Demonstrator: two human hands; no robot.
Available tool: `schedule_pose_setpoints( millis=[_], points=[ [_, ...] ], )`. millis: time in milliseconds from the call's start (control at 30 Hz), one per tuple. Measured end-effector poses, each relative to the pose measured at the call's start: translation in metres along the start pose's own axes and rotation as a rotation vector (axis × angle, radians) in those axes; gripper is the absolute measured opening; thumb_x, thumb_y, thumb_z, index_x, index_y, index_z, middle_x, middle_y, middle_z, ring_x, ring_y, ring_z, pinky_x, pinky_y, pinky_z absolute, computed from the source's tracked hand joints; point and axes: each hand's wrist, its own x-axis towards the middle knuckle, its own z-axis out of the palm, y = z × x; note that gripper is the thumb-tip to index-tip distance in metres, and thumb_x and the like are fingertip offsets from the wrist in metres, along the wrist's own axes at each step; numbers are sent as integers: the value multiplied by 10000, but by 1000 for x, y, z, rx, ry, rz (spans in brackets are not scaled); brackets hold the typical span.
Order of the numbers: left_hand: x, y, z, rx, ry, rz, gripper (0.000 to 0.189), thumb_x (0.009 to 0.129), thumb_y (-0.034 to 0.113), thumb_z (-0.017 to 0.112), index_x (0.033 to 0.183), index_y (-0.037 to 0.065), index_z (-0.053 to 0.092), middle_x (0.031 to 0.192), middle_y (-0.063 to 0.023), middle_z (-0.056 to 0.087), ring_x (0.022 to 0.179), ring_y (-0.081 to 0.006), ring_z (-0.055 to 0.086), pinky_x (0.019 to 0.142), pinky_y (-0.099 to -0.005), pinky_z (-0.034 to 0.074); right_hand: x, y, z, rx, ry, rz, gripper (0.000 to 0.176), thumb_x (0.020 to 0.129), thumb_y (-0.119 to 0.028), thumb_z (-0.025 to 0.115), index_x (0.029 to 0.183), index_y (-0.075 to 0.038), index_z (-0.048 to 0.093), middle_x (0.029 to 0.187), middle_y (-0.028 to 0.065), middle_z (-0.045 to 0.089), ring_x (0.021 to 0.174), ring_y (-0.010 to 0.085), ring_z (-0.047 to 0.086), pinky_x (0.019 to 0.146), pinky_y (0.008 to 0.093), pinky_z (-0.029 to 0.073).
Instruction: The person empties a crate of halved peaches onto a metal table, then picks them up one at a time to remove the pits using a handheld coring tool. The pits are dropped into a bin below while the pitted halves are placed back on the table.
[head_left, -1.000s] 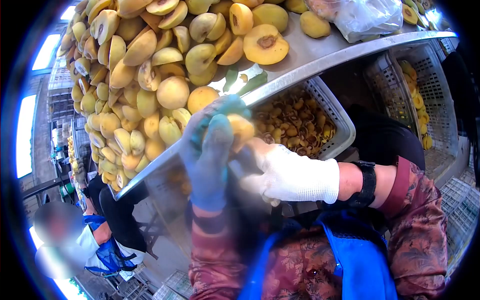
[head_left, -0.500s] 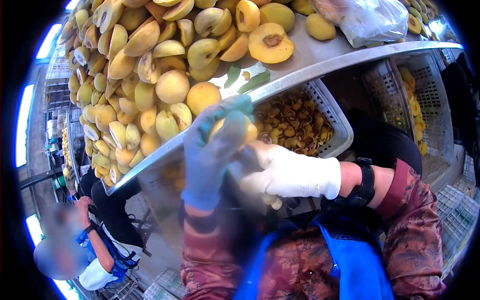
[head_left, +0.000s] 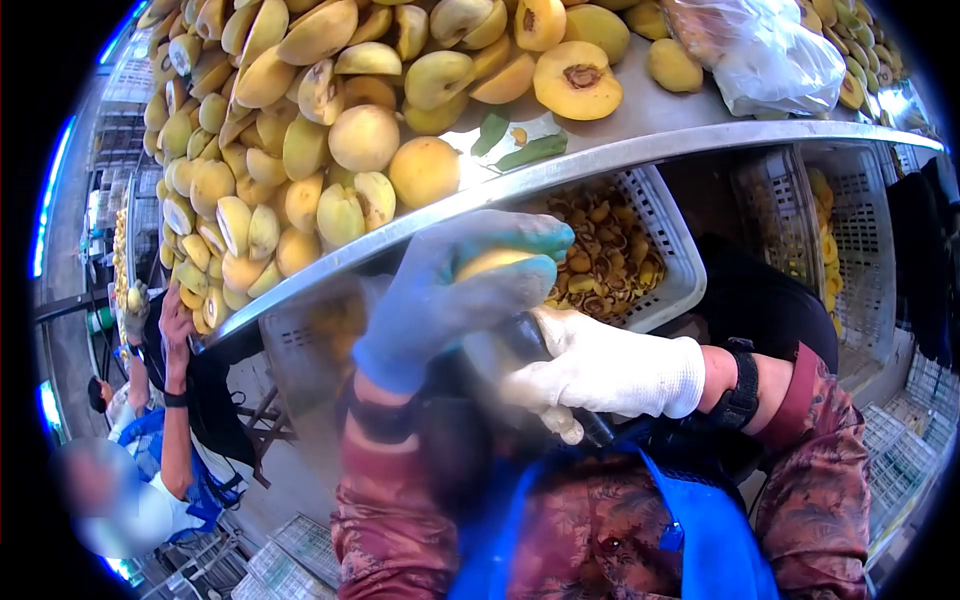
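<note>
My left hand (head_left: 460, 285), in a grey-blue glove with teal fingertips, is closed around a yellow peach half (head_left: 495, 262), just below the metal table edge (head_left: 640, 150). My right hand (head_left: 590, 365), in a white glove, is wrapped round a dark tool handle (head_left: 592, 425) close under the left hand. The tool's working end is blurred and partly hidden by the gloves. Heaped on the table are many halved yellow peaches (head_left: 365, 138). A large half with its cut face up (head_left: 578, 80) lies near two green leaves (head_left: 530, 150).
Below the table edge stands a white crate (head_left: 690, 270) with brown and yellow scraps (head_left: 610, 250). More crates (head_left: 850, 230) are at the right. A plastic bag (head_left: 770, 60) lies on the table. Another person (head_left: 150, 490) is at the lower left, one hand at the table edge.
The view has shifted slightly. My left hand has turned, its fingers now pointing further right over the peach half. The other person's arm has risen toward the table.
</note>
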Motion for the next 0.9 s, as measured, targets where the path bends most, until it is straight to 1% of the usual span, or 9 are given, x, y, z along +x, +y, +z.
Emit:
schedule_pose_setpoints(
  millis=[100,267,367,400,500,600,733,833,900],
  points=[
    [-1,8,4,-62,7,-87,351,826,37,746,1158,-17,645,1178,-141,673,1077,-196,639,972,-330,507,-2,5,-4,108,-93,-12,198,915,-190,605,810,-104,461,594,-21,494,469,72,471,425,238,386],
    [-1,6,-1,-38,-80,-18,393,820,27,737,1195,-25,634,1182,-137,674,1098,-194,636,977,-329,509,-8,2,-5,92,-155,-17,214,920,-220,603,788,-97,487,587,-15,502,458,73,465,415,236,370],
    [-1,3,-1,2,-91,38,391,826,36,733,1195,-40,629,1201,-145,667,1115,-206,634,987,-336,507,-5,4,-1,-48,-17,31,223,922,-238,616,802,-90,501,574,-9,497,453,77,463,413,235,363],
    [0,2,-1,12,-92,63,387,830,40,732,1193,-46,628,1208,-149,664,1120,-212,633,991,-340,506,-5,5,-1,29,-61,27,227,922,-245,620,808,-87,504,568,-7,495,452,79,462,412,236,363],
    [-5,7,4,-254,-23,-11,390,845,58,721,1200,-65,615,1228,-169,652,1136,-229,630,1003,-354,500,-7,2,-2,200,-176,15,236,924,-259,627,822,-80,511,558,0,493,447,84,459,411,238,358],
    [-7,18,6,-259,-2,-9,408,861,88,712,1217,-76,600,1235,-186,645,1145,-245,627,1011,-370,497,-11,-5,-1,256,-260,7,232,927,-258,624,831,-79,513,563,3,497,446,89,449,417,240,350],
    [-8,14,5,-366,-63,127,416,897,118,675,1246,-86,579,1265,-198,627,1140,-254,628,1009,-386,498,-12,-9,2,385,-348,27,220,933,-251,622,849,-79,513,566,1,492,445,94,437,426,238,340],
    [-10,28,13,-368,68,80,443,897,174,693,1247,-73,582,1239,-188,637,1088,-245,646,962,-379,519,-12,-14,5,387,-345,22,219,938,-255,622,873,-81,505,552,-3,471,440,93,426,424,239,337],
    [-5,25,22,-458,195,173,444,902,223,695,1227,-61,590,1183,-165,650,1025,-234,654,922,-369,530,-10,-17,5,281,-307,-37,209,940,-251,615,878,-86,503,557,-1,475,437,84,419,418,233,326]
  ],
)
